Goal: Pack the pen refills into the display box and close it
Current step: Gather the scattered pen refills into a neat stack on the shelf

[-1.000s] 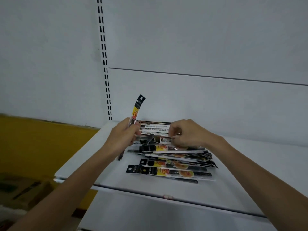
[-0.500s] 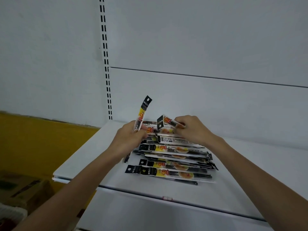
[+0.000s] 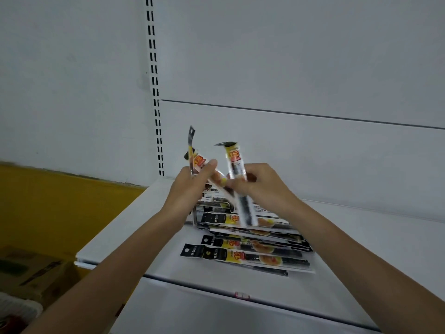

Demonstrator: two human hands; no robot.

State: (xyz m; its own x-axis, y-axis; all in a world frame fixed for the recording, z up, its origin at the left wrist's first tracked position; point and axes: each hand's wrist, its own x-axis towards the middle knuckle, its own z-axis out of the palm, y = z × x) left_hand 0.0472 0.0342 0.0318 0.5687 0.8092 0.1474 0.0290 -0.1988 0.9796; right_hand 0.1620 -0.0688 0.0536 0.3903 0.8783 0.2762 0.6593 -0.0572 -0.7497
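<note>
Pen refills in flat printed packets, seen from the head camera. A loose pile of refill packets (image 3: 245, 256) lies lengthwise on a white shelf (image 3: 361, 237), black header ends to the left, the layers overlapping and slightly fanned. The nearest packet sits just behind the shelf's front edge.

The left hand (image 3: 190, 189) is raised above the back of the pile. Its fingers are curled round the left-hand packets (image 3: 199, 161), which stand nearly upright, and the thumb is stretched up against them. One of these is turned edge-on to the camera.

The right hand (image 3: 262, 186) pinches the right-hand packet (image 3: 237, 162) near its middle. This packet is tilted, its black header uppermost and its lower end hanging in front of the pile. The two hands are close together, nearly touching.

Behind the hands, at the rear of the pile, a printed object (image 3: 212, 196) shows; it may be a box, but it is too blurred and too covered to tell.

Surroundings: a slotted upright (image 3: 155, 92) runs up the pale back panel (image 3: 289, 56) at the shelf's left rear corner. A small pink tag (image 3: 242, 295) sits on the shelf front. To the left are a yellow surface (image 3: 60, 201) and, lower, a cardboard carton (image 3: 31, 271).
</note>
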